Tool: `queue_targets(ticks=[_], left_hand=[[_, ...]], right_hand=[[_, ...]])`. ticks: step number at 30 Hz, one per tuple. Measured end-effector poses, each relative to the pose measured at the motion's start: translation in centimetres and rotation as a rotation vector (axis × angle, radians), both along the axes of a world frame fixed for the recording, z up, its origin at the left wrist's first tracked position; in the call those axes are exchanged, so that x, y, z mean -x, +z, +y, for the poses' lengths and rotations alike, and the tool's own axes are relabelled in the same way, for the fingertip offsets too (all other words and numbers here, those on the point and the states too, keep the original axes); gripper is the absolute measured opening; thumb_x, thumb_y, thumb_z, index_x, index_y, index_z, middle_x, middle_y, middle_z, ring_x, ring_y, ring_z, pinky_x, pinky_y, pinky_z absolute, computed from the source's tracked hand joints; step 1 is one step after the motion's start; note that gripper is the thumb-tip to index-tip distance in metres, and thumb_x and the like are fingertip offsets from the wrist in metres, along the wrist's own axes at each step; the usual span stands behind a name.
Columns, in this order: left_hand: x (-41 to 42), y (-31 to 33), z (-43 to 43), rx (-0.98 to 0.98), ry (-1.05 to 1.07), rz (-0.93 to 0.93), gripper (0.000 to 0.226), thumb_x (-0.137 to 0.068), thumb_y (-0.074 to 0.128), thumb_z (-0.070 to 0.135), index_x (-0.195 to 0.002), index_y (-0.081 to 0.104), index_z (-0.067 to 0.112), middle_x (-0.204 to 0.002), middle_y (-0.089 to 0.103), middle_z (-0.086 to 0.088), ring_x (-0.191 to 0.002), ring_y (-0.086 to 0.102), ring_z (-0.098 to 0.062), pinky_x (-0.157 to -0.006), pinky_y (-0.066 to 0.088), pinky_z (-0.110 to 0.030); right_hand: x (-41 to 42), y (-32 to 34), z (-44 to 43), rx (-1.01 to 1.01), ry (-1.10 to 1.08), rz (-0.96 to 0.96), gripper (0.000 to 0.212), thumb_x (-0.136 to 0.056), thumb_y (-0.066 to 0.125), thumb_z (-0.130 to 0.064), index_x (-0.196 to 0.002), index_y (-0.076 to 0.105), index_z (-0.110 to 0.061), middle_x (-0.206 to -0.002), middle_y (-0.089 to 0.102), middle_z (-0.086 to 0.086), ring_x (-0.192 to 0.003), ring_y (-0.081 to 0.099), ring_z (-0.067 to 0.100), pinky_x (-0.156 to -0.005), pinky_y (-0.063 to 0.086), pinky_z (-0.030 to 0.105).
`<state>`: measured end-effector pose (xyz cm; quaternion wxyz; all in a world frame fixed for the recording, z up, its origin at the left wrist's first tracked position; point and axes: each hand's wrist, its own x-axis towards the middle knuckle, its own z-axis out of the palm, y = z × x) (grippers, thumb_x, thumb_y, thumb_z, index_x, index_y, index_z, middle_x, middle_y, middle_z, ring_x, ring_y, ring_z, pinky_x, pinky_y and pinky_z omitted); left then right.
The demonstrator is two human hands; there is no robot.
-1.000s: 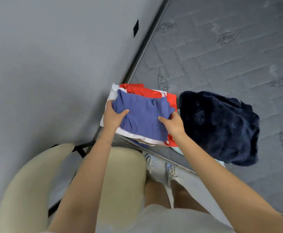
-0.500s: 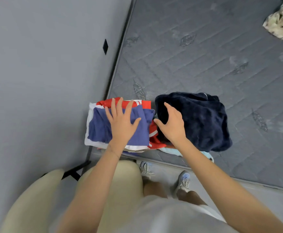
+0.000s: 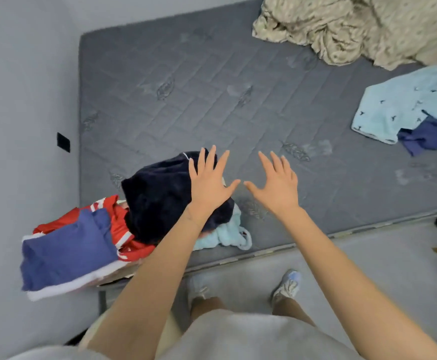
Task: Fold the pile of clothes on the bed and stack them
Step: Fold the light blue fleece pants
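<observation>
Both hands lifted off stack: left hand [image 3: 209,184] and right hand [image 3: 277,185] spread, holding nothing, above mattress [image 3: 186,100].

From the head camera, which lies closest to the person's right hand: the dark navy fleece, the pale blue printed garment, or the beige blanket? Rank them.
1. Dark navy fleece, just left of the right hand.
2. Pale blue printed garment, out to the right.
3. Beige blanket, at the far right corner.
</observation>
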<state>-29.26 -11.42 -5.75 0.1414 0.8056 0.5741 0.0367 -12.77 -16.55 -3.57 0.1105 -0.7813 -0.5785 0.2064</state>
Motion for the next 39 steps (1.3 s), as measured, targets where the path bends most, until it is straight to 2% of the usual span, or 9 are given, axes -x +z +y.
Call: queue_targets(ticks=[6, 12, 19, 24, 31, 39], left_hand=[[-17.8, -0.1, -2.5, 0.055, -0.053, -0.039, 0.082, -0.086, 0.051, 0.067, -0.154, 0.019, 0.033, -0.163, 0.006, -0.002, -0.150, -0.003, -0.026, -0.118, -0.004, -0.052], [-30.5, 0.2, -4.5, 0.064, -0.149, -0.040, 0.083, -0.085, 0.052, 0.066, -0.154, 0.019, 0.033, -0.163, 0.007, -0.001, -0.150, -0.003, -0.025, -0.117, -0.005, -0.051], [-40.9, 0.4, -3.7, 0.066, -0.274, -0.107, 0.081, -0.086, 0.054, 0.063, -0.153, 0.020, 0.033, -0.163, 0.007, -0.001, -0.150, -0.004, -0.023, -0.117, -0.006, -0.051], [-47.7, -0.2, -0.9, 0.069, -0.330, -0.126, 0.080, -0.087, 0.054, 0.063, -0.153, 0.022, 0.032, -0.163, 0.008, -0.002, -0.150, -0.004, -0.023, -0.118, -0.006, -0.052], [-57.7, -1.1, 2.6, 0.189, -0.397, -0.095, 0.080, -0.088, 0.050, 0.064, -0.154, 0.016, 0.033, -0.163, 0.003, -0.001, -0.150, -0.006, -0.022, -0.119, -0.006, -0.052], [-67.0, -2.3, 8.1, 0.177, -0.392, -0.086, 0.079, -0.089, 0.051, 0.063, -0.154, 0.017, 0.033, -0.163, 0.005, -0.001, -0.150, -0.005, -0.022, -0.117, -0.007, -0.050]], right_hand=[[-16.6, 0.9, -4.0, 0.026, -0.106, -0.046, 0.083, -0.086, 0.057, -0.059, -0.154, 0.019, -0.029, -0.162, 0.016, 0.004, -0.149, 0.007, 0.027, -0.117, 0.015, 0.049], [-29.0, 1.2, -7.9, 0.059, -0.203, -0.094, 0.083, -0.088, 0.056, -0.059, -0.155, 0.015, -0.031, -0.162, 0.013, 0.004, -0.149, 0.005, 0.027, -0.117, 0.014, 0.048], [-38.3, 1.0, -10.3, 0.099, -0.344, -0.080, 0.083, -0.089, 0.055, -0.058, -0.155, 0.013, -0.031, -0.163, 0.011, 0.003, -0.150, 0.003, 0.027, -0.118, 0.012, 0.049], [-44.8, 1.3, -8.1, 0.104, -0.394, -0.101, 0.082, -0.090, 0.054, -0.058, -0.155, 0.011, -0.031, -0.163, 0.009, 0.003, -0.150, 0.001, 0.026, -0.119, 0.010, 0.049], [-54.5, 1.9, -4.6, 0.173, -0.457, -0.146, 0.083, -0.091, 0.052, -0.058, -0.155, 0.007, -0.032, -0.163, 0.006, 0.003, -0.150, 0.000, 0.026, -0.119, 0.009, 0.048], [-65.5, 0.4, -0.6, 0.172, -0.500, -0.115, 0.083, -0.090, 0.054, -0.059, -0.155, 0.008, -0.033, -0.163, 0.007, 0.003, -0.150, 0.002, 0.026, -0.119, 0.010, 0.047]])
